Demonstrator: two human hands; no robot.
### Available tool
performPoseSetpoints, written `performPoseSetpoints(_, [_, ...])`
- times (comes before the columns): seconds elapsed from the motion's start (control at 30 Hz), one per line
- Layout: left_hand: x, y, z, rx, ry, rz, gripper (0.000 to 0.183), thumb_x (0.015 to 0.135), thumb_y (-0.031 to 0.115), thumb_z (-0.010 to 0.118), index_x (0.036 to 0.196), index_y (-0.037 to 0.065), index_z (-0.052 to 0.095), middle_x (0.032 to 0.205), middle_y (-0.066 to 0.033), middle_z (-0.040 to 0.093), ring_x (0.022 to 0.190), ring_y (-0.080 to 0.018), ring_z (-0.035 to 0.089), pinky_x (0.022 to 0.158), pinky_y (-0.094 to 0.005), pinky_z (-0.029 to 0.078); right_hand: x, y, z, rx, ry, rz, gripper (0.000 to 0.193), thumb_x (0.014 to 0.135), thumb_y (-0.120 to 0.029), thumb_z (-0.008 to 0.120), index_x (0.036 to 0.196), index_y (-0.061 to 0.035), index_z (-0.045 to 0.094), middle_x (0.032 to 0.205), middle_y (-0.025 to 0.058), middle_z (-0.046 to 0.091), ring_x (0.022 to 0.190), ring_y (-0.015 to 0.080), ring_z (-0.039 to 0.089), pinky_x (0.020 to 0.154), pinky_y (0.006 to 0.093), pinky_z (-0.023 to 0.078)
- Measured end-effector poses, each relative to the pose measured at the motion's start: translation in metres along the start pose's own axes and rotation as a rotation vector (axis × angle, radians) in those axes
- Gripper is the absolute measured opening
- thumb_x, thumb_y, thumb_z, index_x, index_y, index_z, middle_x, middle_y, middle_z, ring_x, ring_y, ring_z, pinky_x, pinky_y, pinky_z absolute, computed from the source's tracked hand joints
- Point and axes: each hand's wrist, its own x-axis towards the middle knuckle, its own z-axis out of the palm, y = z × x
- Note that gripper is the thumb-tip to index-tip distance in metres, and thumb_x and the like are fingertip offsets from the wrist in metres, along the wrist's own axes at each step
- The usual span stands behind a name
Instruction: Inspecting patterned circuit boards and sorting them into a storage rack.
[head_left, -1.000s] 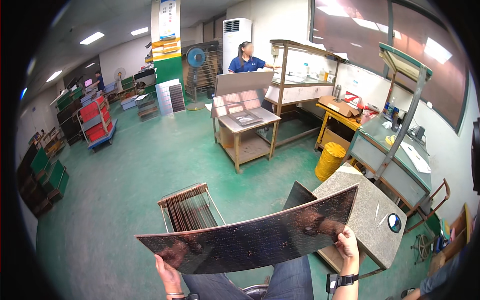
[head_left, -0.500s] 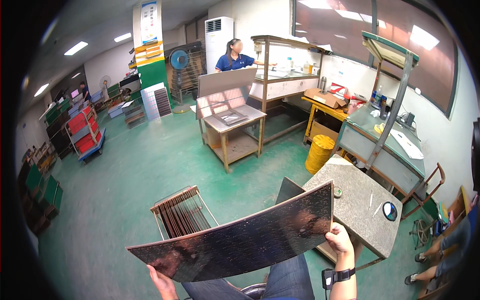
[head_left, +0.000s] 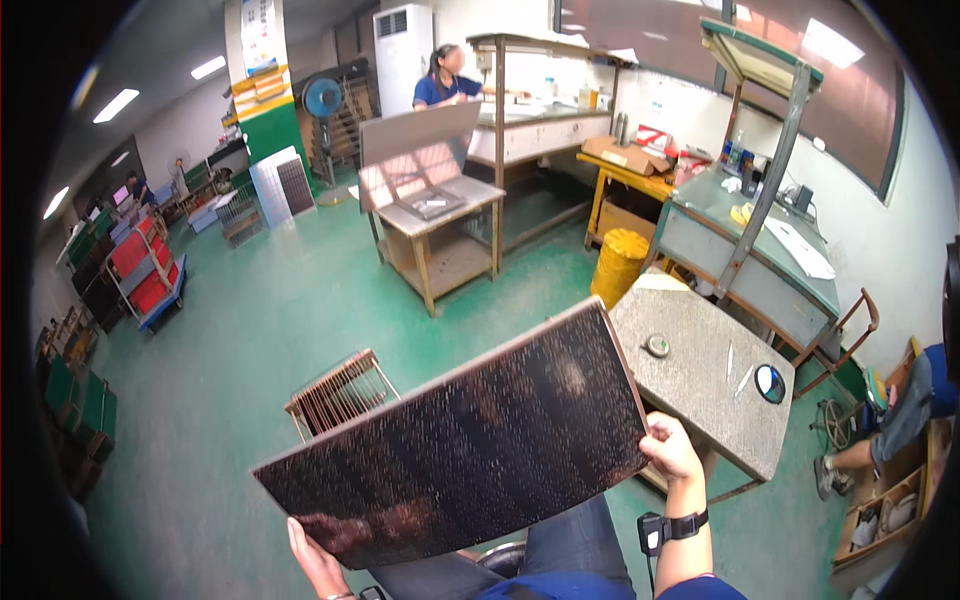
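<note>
A wide, dark, glossy panel (head_left: 450, 440) speckled with small light marks is held up in front of me, over my lap. Its right end sits higher than its left. At the lower left corner, my left hand (head_left: 314, 562) grips the edge, its fingers partly hidden behind the panel. Near the lower right corner, my right hand (head_left: 672, 448) is closed on the other edge. Blurry reflections show on the dark face.
A speckled stone-topped table (head_left: 700, 370) stands at right with a tape roll (head_left: 656, 346) and a round black-rimmed item (head_left: 769, 384). Beyond the panel is a slotted wire rack (head_left: 340, 392). Farther off are a wooden stand (head_left: 430, 235), a yellow bin (head_left: 620, 265) and a co-worker (head_left: 445, 80) at a bench.
The panel has tipped so more of its dark face shows, and its upper edge has risen. Both hands keep their hold. The surroundings have shifted left and up in view.
</note>
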Motion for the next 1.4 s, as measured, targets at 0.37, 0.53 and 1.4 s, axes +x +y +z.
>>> performPoseSetpoints(0.37, [-0.011,0.027,0.022,0.244,-0.137,-0.056,0.029,0.094,0.018,0.046,0.114,-0.003,0.053,0.109,-0.0069,0.059,0.099,-0.0132,0.054,0.089,-0.0274,0.04,0.004,0.007,-0.008,0.001,0.109,-0.025,0.026,0.09,-0.025,0.056,0.094,0.0009,0.06,0.079,0.0025,0.062,0.067,0.0067,0.056,0.061,0.0194,0.045])
performPoseSetpoints(0.53, [-0.021,0.034,0.015,0.265,-0.084,-0.062,0.029,0.094,0.016,0.046,0.115,-0.003,0.053,0.108,-0.0066,0.059,0.099,-0.0129,0.054,0.089,-0.0267,0.04,0.012,0.02,-0.006,0.006,0.147,-0.014,0.028,0.09,-0.027,0.057,0.094,0.0011,0.061,0.078,0.0031,0.063,0.067,0.007,0.055,0.061,0.0198,0.045])
performPoseSetpoints(1.4, [-0.057,0.078,-0.025,0.377,0.159,-0.041,0.037,0.092,0.017,0.051,0.121,-0.006,0.048,0.116,-0.0077,0.056,0.106,-0.013,0.051,0.095,-0.0255,0.035,0.062,0.044,0.043,-0.038,0.038,0.145,0.03,0.091,-0.026,0.055,0.102,0.0015,0.061,0.087,0.0046,0.064,0.075,0.0084,0.059,0.068,0.0215,0.047])
